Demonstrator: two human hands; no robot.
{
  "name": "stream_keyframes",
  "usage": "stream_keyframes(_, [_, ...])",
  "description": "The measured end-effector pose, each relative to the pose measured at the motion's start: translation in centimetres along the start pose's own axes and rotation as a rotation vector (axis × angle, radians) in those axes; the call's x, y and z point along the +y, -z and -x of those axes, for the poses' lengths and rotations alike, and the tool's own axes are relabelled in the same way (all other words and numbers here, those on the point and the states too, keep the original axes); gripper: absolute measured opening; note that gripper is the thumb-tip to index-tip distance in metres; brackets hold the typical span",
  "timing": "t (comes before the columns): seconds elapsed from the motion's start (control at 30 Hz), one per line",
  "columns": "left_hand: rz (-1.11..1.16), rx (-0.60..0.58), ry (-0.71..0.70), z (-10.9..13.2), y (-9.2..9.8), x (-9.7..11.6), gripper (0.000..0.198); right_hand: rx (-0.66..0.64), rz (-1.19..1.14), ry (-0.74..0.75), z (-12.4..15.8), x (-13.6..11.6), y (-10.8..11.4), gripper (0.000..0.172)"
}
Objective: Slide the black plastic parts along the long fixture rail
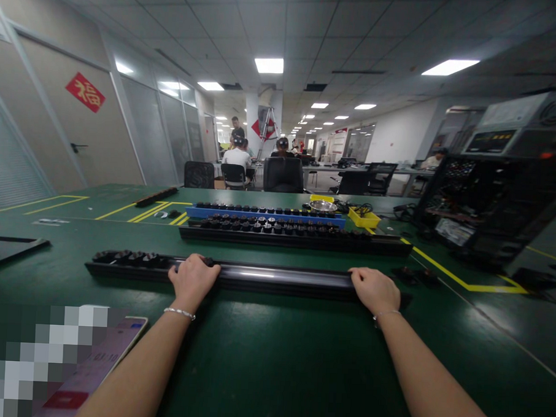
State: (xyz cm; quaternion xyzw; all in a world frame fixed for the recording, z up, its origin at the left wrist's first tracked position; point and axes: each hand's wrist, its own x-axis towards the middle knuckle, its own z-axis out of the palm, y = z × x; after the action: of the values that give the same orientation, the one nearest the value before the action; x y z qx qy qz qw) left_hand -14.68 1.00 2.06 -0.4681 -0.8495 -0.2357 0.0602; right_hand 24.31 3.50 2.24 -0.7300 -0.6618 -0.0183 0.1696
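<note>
A long black rail lies across the green table in front of me, its top shiny in the middle. Several small black parts sit in a row on its left portion. My left hand is closed over the rail just right of that row, with a dark bit showing by its fingertips that I cannot make out. Toward the right end, my right hand grips the rail with curled fingers. Beyond it lie another black rail and a blue strip, both lined with small black parts.
A phone lies at lower left, near my left forearm. A yellow tray and a metal dish stand at the back. An open computer case stands right. A dark frame lies left. People sit far beyond.
</note>
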Motion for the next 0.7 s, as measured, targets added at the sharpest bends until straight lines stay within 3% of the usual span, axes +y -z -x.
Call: stream_keyframes(0.7, [0.029, -0.044, -0.037, 0.5, -0.2, 1.1, 0.042, 0.027, 0.001, -0.003, -0.1, 0.2, -0.2, 0.044])
